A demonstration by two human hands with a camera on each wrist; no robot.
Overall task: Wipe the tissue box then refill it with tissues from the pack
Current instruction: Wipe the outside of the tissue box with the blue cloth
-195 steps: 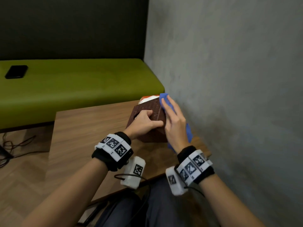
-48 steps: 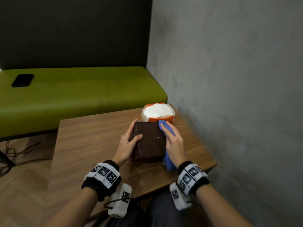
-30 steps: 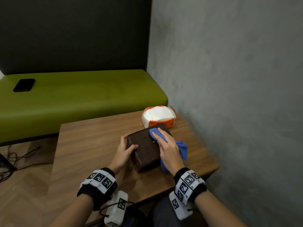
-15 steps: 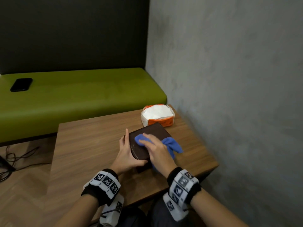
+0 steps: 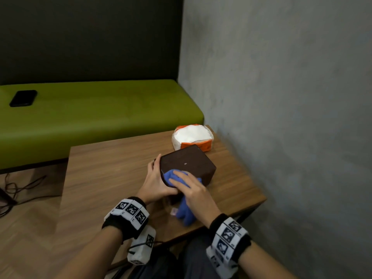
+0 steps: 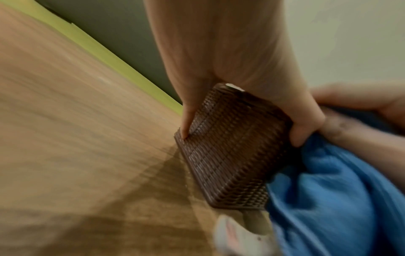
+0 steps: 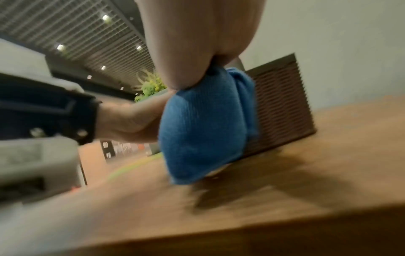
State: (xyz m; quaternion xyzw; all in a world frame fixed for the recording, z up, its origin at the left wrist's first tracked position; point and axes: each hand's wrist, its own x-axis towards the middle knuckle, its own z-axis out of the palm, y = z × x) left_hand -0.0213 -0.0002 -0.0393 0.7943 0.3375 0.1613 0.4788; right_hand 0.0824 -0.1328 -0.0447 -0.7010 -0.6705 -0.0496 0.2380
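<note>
On the wooden table [image 5: 108, 170] sits the brown woven tissue box [image 5: 187, 164], with its smooth face up. My left hand [image 5: 156, 182] grips its near left corner, thumb [image 6: 300, 133] on one face and a finger [image 6: 186, 121] on the woven side [image 6: 230, 147]. My right hand [image 5: 191, 188] presses a blue cloth [image 5: 171, 176] flat onto the near edge of the box, fingers spread and straight. The rest of the cloth [image 7: 201, 129] hangs down the box's front to the table. The orange and white tissue pack [image 5: 192, 137] lies open just behind the box.
A grey wall [image 5: 281, 117] runs close along the table's right side. Behind the table stands a green bench [image 5: 100, 117] with a black phone [image 5: 23, 98] on it. Cables [image 5: 20, 188] lie on the floor at the left.
My right hand slid the cloth from the box's far right corner across the top to its near left edge. The box turned under my left hand, which shifted to the near corner.
</note>
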